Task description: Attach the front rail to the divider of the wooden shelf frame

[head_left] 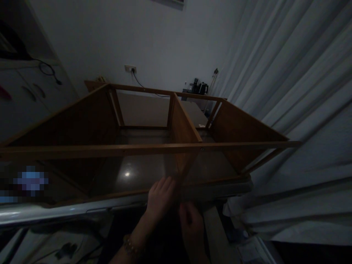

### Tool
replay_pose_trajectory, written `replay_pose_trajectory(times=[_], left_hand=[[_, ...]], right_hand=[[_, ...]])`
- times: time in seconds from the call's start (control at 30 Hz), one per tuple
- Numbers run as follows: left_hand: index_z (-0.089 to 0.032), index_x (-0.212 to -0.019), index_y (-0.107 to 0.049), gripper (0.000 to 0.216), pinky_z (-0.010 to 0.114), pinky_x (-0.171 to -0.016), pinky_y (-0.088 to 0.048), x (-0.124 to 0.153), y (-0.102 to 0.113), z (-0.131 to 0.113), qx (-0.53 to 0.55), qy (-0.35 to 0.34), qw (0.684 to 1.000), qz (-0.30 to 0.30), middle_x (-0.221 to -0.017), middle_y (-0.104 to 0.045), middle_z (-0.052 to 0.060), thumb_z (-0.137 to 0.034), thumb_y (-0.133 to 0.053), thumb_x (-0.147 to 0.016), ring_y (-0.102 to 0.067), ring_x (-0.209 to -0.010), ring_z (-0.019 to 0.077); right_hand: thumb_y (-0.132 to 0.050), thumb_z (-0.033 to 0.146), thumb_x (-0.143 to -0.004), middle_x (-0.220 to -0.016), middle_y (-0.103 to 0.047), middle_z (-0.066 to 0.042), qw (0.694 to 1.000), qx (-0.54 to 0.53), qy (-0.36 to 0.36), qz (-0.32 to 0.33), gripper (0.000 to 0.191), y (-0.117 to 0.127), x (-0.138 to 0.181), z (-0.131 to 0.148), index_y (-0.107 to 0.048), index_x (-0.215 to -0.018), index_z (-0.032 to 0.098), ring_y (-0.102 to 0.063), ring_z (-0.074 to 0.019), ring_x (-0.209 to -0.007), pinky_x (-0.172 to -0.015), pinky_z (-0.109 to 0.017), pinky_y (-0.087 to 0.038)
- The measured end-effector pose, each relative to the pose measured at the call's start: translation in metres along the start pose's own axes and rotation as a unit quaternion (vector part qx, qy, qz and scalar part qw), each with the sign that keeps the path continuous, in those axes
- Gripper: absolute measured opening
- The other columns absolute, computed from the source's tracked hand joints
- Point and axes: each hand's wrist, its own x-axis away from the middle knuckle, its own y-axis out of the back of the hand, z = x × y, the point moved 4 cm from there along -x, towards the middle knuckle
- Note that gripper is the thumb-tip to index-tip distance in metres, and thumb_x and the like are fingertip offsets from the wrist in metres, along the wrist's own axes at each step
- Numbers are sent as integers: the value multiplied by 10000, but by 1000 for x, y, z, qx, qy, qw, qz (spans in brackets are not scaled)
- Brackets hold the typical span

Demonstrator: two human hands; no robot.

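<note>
A wooden cabinet frame (154, 148) with side panels and a central divider (185, 121) lies across a table in dim light. My left hand (162, 194), with a beaded bracelet on its wrist, is bent over the frame's near lower rail, at the foot of the middle upright. Its fingers are closed against the wood there. Just right of it and lower, my right hand (191, 222) is curled, thumb and forefinger together close under the rail. Anything pinched in it is too dark to make out.
A pale curtain (310, 110) hangs along the right side. White cupboards (24, 95) stand at the left. On the far wall is a socket (130, 69) with a plugged-in cord. A dark kettle (203, 88) stands behind the frame. A metal bar (68, 209) runs along the near left edge.
</note>
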Motion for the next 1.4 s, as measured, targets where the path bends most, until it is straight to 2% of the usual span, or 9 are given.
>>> replay_pose_trajectory(times=[0.17,0.37,0.77,0.87,0.97,1.1,1.27,1.33,1.4], left_hand=[[-203,-955,-633,152,321,-731,-443,-1,1,0,6,4,1000,5,-978,-687,64,-250,-581,-819,-614,-885,224],[-200,-945,-644,151,318,-728,-440,-1,1,0,13,4,1000,1,-958,-690,71,-255,-566,-827,-619,-879,225],[-205,-955,-633,156,314,-725,-437,-1,1,0,14,6,1000,3,-966,-685,60,-265,-595,-816,-610,-869,215],[-195,-942,-635,144,325,-722,-442,-1,3,0,14,3,1000,-7,-956,-687,68,-259,-578,-825,-613,-880,227],[-194,-943,-636,145,332,-726,-447,0,1,0,15,6,1000,-3,-959,-686,70,-254,-583,-821,-615,-885,233],[-202,-977,-633,171,327,-734,-452,1,-3,0,20,7,1000,5,-979,-681,78,-257,-580,-824,-613,-897,228],[-204,-938,-636,135,327,-726,-447,1,0,-1,18,12,1000,0,-966,-683,70,-246,-580,-823,-613,-886,229],[-204,-917,-636,120,327,-719,-446,0,2,-1,17,14,1000,0,-963,-684,66,-251,-588,-818,-614,-875,228],[-204,-924,-637,127,327,-718,-447,-1,3,-1,17,16,1000,4,-965,-685,67,-253,-590,-817,-615,-877,228]], right_hand=[[-369,476,-913,-559,-538,12,999,-18,-18,40,426,-6,-2,1,-508,-616,204,-500,-116,-519,-531,-221,-371],[-418,493,-889,-608,-565,1,1000,11,-20,12,369,-2,-3,2,-535,-689,206,-501,-130,-552,-538,-230,-364],[-481,393,-881,-618,-608,-40,982,147,107,-49,316,9,-9,8,-585,-635,225,-527,-174,-596,-609,-295,-322],[-454,436,-885,-612,-607,-31,994,74,74,-24,364,7,-8,7,-588,-624,220,-532,-162,-586,-613,-291,-347],[-400,505,-889,-520,-519,1,997,-58,-49,-6,458,2,-6,-1,-558,-577,209,-471,-131,-497,-536,-270,-349],[-460,519,-836,-468,-382,49,931,-311,-190,29,401,-12,-3,-7,-516,-577,218,-344,-107,-421,-448,-252,-303],[-500,381,-796,-471,-77,114,797,-545,-231,122,242,-26,4,-1,-477,-604,236,-57,-89,-432,-444,-215,-216],[-501,368,-797,-488,-63,113,777,-572,-234,117,212,-27,7,0,-494,-630,237,-22,-90,-458,-456,-209,-207],[-472,408,-818,-490,-92,108,784,-559,-237,133,250,-29,8,0,-507,-638,237,-49,-93,-456,-460,-212,-227]])
